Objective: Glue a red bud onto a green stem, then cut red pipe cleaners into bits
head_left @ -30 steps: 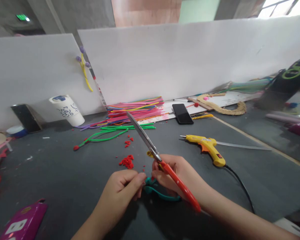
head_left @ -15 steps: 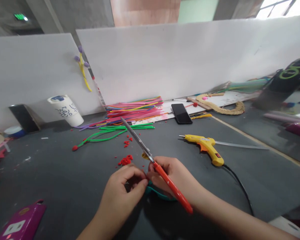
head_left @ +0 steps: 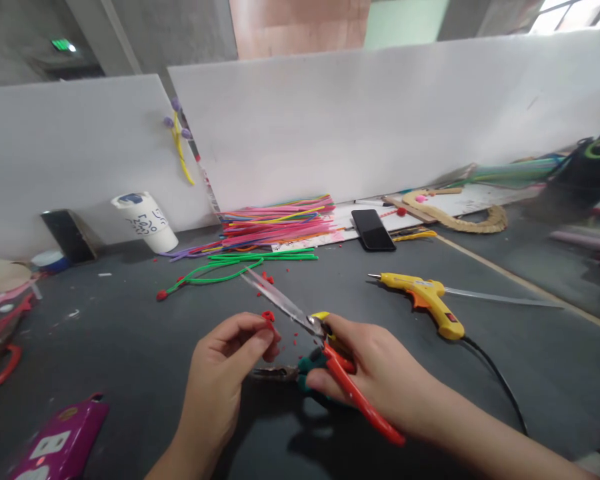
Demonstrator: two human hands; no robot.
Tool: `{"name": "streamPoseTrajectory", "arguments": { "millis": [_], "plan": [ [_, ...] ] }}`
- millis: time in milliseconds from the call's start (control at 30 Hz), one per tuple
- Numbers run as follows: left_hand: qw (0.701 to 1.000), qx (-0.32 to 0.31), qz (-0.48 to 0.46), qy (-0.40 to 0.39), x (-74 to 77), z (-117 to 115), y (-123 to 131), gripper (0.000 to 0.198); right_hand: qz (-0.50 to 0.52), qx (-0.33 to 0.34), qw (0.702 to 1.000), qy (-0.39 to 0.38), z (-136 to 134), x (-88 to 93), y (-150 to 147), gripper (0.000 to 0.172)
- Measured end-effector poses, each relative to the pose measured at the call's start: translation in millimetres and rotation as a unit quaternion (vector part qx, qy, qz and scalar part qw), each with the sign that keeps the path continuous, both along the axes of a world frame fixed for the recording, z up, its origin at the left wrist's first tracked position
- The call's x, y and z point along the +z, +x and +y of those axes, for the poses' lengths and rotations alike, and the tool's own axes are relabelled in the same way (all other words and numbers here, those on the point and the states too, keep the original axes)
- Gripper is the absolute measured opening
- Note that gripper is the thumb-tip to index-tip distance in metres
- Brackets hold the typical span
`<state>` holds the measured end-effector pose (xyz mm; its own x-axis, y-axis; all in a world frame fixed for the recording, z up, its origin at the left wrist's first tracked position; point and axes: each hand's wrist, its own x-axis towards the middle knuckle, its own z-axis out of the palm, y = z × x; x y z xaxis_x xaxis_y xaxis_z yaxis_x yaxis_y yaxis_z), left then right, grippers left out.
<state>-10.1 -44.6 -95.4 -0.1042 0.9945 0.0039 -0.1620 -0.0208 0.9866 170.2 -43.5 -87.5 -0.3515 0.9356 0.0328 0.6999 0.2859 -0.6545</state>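
My left hand (head_left: 235, 360) pinches a small curled red piece (head_left: 269, 316) between thumb and fingertips. In my right hand (head_left: 380, 360) are scissors (head_left: 363, 393) with red and yellow handles, their blades pointing up and left, past the red piece without visible contact. Pliers (head_left: 277, 373) with teal handles lie below, partly covered by the right hand. Small red bits (head_left: 267, 277) are scattered on the table beyond the blades. A red-tipped green stem (head_left: 200, 280) rests farther back, near loose green stems (head_left: 290, 254).
A yellow glue gun (head_left: 425, 297) with a black cord lies at right. Behind are a bundle of coloured fuzzy stems (head_left: 275, 223), a phone (head_left: 373, 230) and a white cup (head_left: 147, 223). At left sit a purple power strip (head_left: 63, 437) and a red-handled tool (head_left: 5, 373).
My left hand has come up and left, away from my right hand, and the red piece now shows in its fingers. The scissors have shifted slightly, uncovering the pliers' jaws. The view has shifted slightly.
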Motion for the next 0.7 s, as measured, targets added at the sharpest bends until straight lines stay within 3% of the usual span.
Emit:
{"name": "streamPoseTrajectory", "arguments": {
  "millis": [233, 700],
  "plan": [
    [0.995, 0.013, -0.094, 0.016, 0.8, -0.1, -4.0, 0.002, -0.13, 0.025, 0.99, 0.058, -2.7, -13.5, 0.5, 0.043],
    [0.991, 0.019, -0.122, 0.055, 1.1, -1.0, -3.3, 0.003, -0.157, 0.043, 0.978, 0.129, -5.0, -25.9, 5.2, 0.043]
  ]
}}
